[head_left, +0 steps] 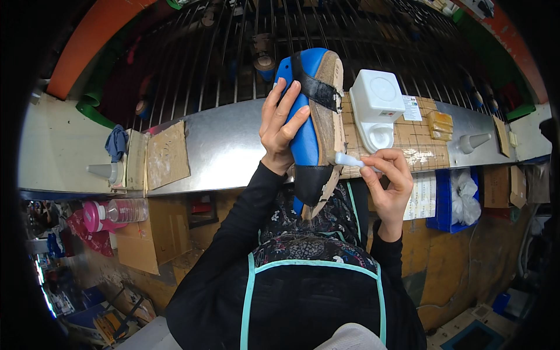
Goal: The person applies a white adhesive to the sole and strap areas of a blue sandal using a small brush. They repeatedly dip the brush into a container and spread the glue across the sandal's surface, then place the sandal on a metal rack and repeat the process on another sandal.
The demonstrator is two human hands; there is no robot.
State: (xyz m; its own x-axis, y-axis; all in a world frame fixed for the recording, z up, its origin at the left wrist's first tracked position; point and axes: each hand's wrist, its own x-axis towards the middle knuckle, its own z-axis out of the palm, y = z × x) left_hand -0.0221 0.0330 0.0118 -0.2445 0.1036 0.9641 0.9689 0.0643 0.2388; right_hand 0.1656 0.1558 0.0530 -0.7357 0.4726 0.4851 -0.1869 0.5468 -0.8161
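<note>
Head view. Item: one blue shoe last (304,143), fitted with a black strap (319,92) and a pale sole (334,119), being held under the fingers of the left hand (283,125). These fingers are being kept spread over its blue side; the remaining ones are being hidden behind hand and last, so their grip cannot be told.

Item: one white applicator (350,160), being pinched between thumb and forefinger of the right hand (389,181); its rear end is being covered by those fingers. Its tip is being held at the sole's edge; whether contact is being made cannot be told.

Surroundings: a white dispenser (379,96) is being stood just beyond the right fingers, on a brown mat (420,156) partly being covered by it. Farther right of those fingers, yellow blocks (440,125) and a grey cone (475,143) are being kept. Well left of the left fingers, a cardboard sheet (168,156) is being laid. Metal rods (219,76) beyond the left fingertips are being lost in shadow.
</note>
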